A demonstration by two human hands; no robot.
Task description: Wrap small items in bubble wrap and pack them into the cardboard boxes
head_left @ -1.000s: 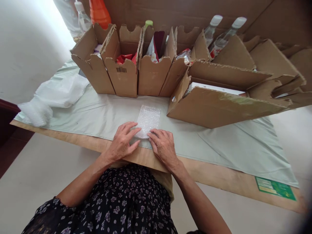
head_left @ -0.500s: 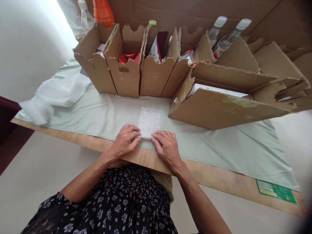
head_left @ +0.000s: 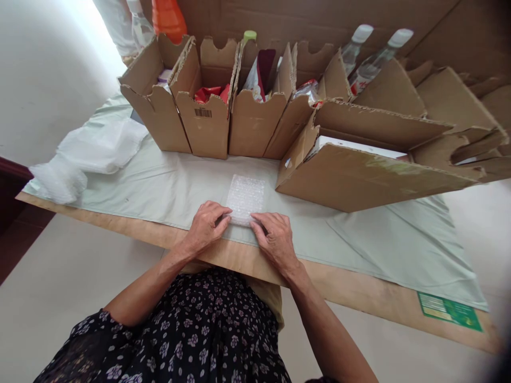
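Observation:
A small rectangle of clear bubble wrap point(head_left: 246, 196) lies flat on the pale green cloth in front of me. Its near edge looks folded or rolled over. My left hand point(head_left: 208, 222) pinches the near left corner between thumb and fingers. At the near right corner, my right hand point(head_left: 274, 234) grips the same edge in a like way. Both wrists rest by the wooden table edge. Whether anything lies under the folded edge cannot be made out.
Cardboard bins point(head_left: 207, 125) holding packets stand in a row behind. A larger cardboard box point(head_left: 371, 175) angles off to the right. More crumpled bubble wrap point(head_left: 99, 146) lies at left. Clear bottles point(head_left: 361, 42) and an orange bottle point(head_left: 170, 21) rise at the back.
Hardly anything differs. The fold at the near edge of the bubble wrap looks slightly wider, and my thumbs sit a little farther from my fingers.

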